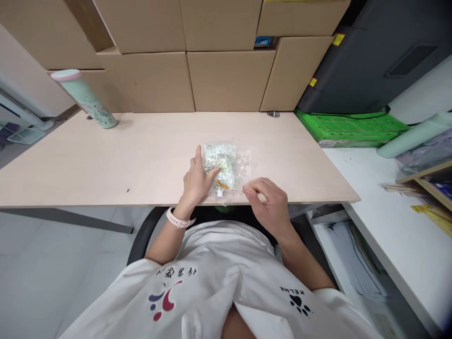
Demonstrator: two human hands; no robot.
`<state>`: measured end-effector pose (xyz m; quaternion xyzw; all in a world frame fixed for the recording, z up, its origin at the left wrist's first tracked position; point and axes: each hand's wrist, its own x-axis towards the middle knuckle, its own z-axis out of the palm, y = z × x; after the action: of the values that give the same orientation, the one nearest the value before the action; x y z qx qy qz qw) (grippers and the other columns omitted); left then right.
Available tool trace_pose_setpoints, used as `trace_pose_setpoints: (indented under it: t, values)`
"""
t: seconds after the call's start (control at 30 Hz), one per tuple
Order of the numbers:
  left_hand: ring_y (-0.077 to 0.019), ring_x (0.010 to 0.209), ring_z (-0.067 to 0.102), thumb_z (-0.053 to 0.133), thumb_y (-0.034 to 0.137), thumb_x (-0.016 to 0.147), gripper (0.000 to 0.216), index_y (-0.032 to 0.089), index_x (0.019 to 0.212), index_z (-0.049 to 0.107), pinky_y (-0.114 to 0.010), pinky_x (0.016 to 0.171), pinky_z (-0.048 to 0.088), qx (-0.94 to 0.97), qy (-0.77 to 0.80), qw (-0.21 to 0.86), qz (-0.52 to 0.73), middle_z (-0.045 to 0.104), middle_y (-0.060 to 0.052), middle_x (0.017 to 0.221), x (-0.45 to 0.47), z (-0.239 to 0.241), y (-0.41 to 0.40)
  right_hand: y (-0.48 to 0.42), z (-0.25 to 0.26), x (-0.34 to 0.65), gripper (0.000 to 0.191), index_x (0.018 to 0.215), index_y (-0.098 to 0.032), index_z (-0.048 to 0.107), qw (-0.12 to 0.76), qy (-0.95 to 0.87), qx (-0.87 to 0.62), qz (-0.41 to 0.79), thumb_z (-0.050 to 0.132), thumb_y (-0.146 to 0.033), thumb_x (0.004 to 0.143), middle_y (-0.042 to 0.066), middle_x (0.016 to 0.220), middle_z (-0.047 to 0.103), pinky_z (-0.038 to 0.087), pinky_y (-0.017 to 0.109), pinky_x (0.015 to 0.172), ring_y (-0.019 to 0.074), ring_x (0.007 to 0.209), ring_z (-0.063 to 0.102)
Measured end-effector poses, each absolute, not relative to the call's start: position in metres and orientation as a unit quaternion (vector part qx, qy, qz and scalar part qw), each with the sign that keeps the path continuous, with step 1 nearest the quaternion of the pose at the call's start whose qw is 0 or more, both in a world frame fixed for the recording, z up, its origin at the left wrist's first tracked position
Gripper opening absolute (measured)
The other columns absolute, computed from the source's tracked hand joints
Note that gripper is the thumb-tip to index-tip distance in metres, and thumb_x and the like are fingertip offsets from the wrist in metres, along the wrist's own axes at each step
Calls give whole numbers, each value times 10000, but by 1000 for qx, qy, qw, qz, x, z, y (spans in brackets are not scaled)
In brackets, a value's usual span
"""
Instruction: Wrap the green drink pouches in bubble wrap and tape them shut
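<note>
While my left hand (pixel 196 181) lies flat and open on the bag (pixel 226 170), fingers spread over its left side, my right hand (pixel 269 200) pinches the bag's lower right corner between thumb and fingertips. The bag is clear plastic with greenish contents and a small orange label; it sits on the desk (pixel 106 160) close to the near edge, right in front of me. It looks sealed and not yet opened, so I judge the handling has only begun and nearly all is left to do. Left of the bag the desk runs wide and bare as far as a tumbler (pixel 84 98) at the back. Behind the bag stand boxes (pixel 226 80), well apart from it. Right of the bag, the desk ends near a green crate (pixel 349 128).
</note>
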<state>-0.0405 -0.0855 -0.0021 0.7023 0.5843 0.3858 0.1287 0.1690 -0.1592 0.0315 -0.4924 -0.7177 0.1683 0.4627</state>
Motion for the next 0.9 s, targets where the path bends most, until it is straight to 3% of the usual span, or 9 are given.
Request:
trace_pose_setpoints:
  t: [0.07,0.13,0.23,0.33,0.5,0.7,0.8,0.9]
  values:
    - [-373,1520,255,540,483,943,761,208,1579,227,-620,1195,259,716,591,65,366,242,-190,1644,-38,0,-89,-145,33,164,368,1202,-229,680,398,-793,-445,124,406,-400,1027,86,1353,647,435,432,1086,258,1308,551]
    - [-323,1558,147,422,456,1000,639,218,1571,259,-616,1232,141,773,549,26,317,207,-142,1665,-36,2,-94,-129,27,159,485,1478,-229,472,324,-839,-422,112,331,-402,1048,61,1599,383,256,488,1222,252,1517,270]
    - [-285,1560,155,313,477,1028,626,214,1586,208,-607,1240,98,837,499,28,223,246,-126,1655,-37,-1,-102,-111,8,153,570,1596,-262,227,253,-864,-415,130,259,-450,1059,35,1666,210,159,511,1255,224,1556,120]
    - [-296,1561,139,320,504,1018,679,193,1597,154,-616,1236,82,846,494,11,200,224,-144,1658,-39,-9,-105,-107,-8,150,604,1613,-289,122,242,-864,-415,149,247,-489,1057,27,1681,136,158,502,1257,211,1559,75]
    - [-297,1565,115,338,499,1017,684,193,1598,145,-623,1232,96,844,492,24,212,203,-152,1662,-38,-12,-107,-110,-14,154,589,1598,-277,216,279,-853,-407,170,285,-485,1052,46,1676,177,171,503,1255,219,1557,111]
    - [-288,1562,144,443,446,1005,647,259,1579,211,-588,1231,200,818,493,62,291,244,-140,1655,-38,-16,-125,-108,-24,161,486,1392,-206,560,454,-729,-488,157,331,-442,1035,138,1499,504,357,492,1178,248,1423,423]
    - [-293,1556,174,512,431,979,643,260,1553,278,-562,1217,274,798,484,53,354,268,-148,1644,-34,-23,-129,-107,-30,159,491,1309,-186,629,423,-739,-508,130,295,-420,1037,149,1496,504,324,539,1184,276,1449,370]
    - [-322,1540,207,585,442,938,705,228,1543,294,-566,1205,298,777,494,39,389,273,-176,1631,-28,-24,-130,-105,-29,155,488,1375,-212,585,398,-760,-497,132,279,-391,1040,106,1558,440,296,550,1199,269,1497,290]
